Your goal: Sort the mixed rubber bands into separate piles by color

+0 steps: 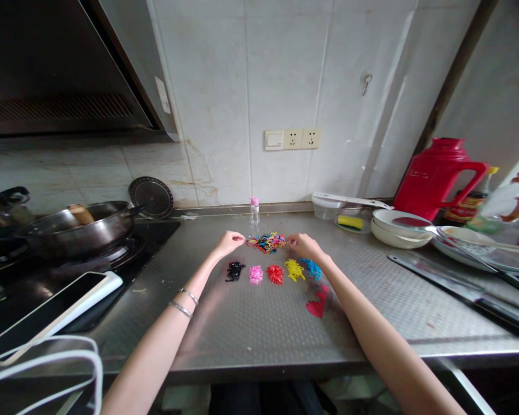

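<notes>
Multicoloured thin loops tangle between left hand and right hand

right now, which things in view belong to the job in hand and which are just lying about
Likely part of the job:
mixed-colour pile, between the left hand and right hand
black pile
pink pile
red pile
yellow pile
blue pile

Probably just lying about:
pan
yellow sponge
red flask
knife
</notes>
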Available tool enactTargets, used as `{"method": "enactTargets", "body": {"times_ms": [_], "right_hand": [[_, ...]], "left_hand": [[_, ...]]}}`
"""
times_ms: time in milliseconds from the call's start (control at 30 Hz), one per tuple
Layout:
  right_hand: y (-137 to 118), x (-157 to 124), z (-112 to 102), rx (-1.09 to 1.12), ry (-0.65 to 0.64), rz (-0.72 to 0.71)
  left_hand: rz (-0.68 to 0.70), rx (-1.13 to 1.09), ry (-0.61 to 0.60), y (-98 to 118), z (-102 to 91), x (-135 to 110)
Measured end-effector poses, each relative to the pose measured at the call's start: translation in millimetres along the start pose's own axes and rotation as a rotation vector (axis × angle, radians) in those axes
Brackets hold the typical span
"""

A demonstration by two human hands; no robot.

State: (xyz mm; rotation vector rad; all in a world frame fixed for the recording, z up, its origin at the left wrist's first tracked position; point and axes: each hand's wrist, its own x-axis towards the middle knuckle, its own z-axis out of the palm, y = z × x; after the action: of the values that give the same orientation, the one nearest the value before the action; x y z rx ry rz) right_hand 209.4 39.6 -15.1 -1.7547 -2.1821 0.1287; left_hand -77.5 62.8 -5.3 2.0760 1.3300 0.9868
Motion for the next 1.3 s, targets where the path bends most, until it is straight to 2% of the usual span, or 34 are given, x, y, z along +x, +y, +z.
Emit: {"method": "enactTargets", "body": {"times_ms": [133, 333, 733, 1033, 1300], "right_hand": [[-3, 1, 2, -0.016, 0.011, -0.015], [-11, 3, 2, -0.066, 0.005, 0.023], [-16, 0, 0, -0.141, 0.011, 0.010], [-7, 1, 1, -0.110, 0.067, -0.001], [-3, 0, -3, -0.063, 0.101, -0.006]], "left_hand": [[-0.054, -0.042, 0.031, -3, -7.0, -4], [-0.052, -0.070, 0.059, -5, -12.9, -5], [-0.072, -0.049, 0.040, -1, -7.9, -10], [-0.054, -0.055, 0.032, -19, -3.8, -6], [-0.051, -0.058, 0.017, -16, -4.2, -7]]}}
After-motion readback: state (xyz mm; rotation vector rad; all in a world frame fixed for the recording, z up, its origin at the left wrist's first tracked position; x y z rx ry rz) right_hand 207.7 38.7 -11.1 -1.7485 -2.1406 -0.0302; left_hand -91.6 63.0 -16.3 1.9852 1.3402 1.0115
